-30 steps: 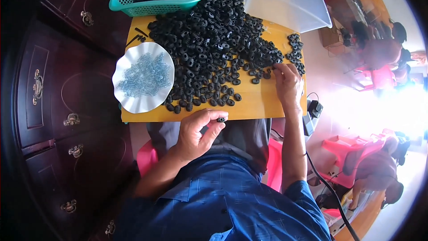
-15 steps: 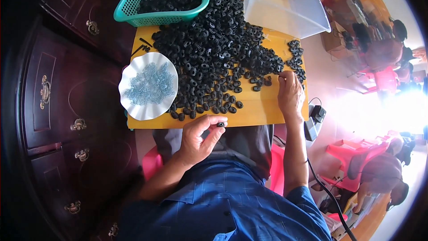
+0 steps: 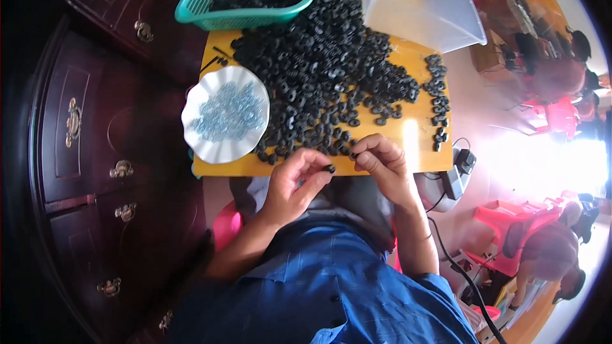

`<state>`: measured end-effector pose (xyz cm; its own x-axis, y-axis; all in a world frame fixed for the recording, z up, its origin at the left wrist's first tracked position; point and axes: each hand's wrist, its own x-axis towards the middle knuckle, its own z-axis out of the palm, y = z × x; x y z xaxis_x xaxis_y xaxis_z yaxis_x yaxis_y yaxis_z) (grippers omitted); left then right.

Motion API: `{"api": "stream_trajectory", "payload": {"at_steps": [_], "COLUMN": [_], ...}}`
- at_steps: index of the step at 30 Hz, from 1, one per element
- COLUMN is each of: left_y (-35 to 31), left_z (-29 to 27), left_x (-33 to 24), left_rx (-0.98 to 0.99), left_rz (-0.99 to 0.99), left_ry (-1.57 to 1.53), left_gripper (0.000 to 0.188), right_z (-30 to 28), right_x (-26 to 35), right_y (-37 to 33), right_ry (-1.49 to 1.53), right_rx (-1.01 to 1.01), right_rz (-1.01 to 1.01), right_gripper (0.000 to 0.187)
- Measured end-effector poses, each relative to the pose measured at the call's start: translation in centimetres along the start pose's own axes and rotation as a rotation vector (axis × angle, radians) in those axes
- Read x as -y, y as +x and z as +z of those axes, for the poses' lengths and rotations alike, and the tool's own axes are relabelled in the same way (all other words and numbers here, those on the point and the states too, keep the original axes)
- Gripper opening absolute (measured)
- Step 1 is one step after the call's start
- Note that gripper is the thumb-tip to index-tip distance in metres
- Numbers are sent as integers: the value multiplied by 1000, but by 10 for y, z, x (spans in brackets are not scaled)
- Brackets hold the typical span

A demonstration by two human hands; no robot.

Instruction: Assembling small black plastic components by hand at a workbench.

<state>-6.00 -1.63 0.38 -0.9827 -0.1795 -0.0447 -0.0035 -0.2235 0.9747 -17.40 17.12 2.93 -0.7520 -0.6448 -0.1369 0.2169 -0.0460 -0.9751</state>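
Observation:
In front of the table's near edge, my left hand (image 3: pixel 294 186) pinches a small black oval plastic piece (image 3: pixel 329 169) between thumb and fingertips; a hole shows in it. My right hand (image 3: pixel 387 167) is close by on the right, over the table edge. Its thumb and forefinger are closed on a tiny dark piece (image 3: pixel 354 155), mostly covered by the fingers. Beyond both hands spreads a large pile of similar black oval pieces (image 3: pixel 319 57). A white wavy-rimmed dish (image 3: pixel 194 137) at the left holds many tiny blue-grey, coil-like bits (image 3: pixel 231 112).
A green basket (image 3: pixel 255 19) full of black parts stands at the far left of the yellow table (image 3: pixel 408 153). A clear plastic bin (image 3: pixel 427 9) is at the far right. Black pieces (image 3: pixel 440 103) line the right edge. A power strip (image 3: pixel 454 181) and cable lie beyond it.
My right hand has come from the right side of the pile back toward my left hand, with a tiny dark piece in its fingertips. My left hand still pinches its oval piece.

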Motion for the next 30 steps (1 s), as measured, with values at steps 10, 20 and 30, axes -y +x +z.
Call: {"api": "stream_trajectory", "payload": {"at_steps": [10,20,30], "left_y": [5,5,6], "left_z": [-6,-7,-5], "left_x": [-4,-2,3], "left_rx": [30,26,-18], "left_rz": [-80,-82,-32], "left_ry": [-262,-251,-109], "left_gripper": [21,18,12], "right_z": [22,25,24], "right_x": [-2,-4,-13], "right_y": [-1,-5,1], "right_ry": [-7,-16,-317], "right_rx": [78,30,-26], "right_rz": [-31,-53,-149], "right_gripper": [12,11,8]}}
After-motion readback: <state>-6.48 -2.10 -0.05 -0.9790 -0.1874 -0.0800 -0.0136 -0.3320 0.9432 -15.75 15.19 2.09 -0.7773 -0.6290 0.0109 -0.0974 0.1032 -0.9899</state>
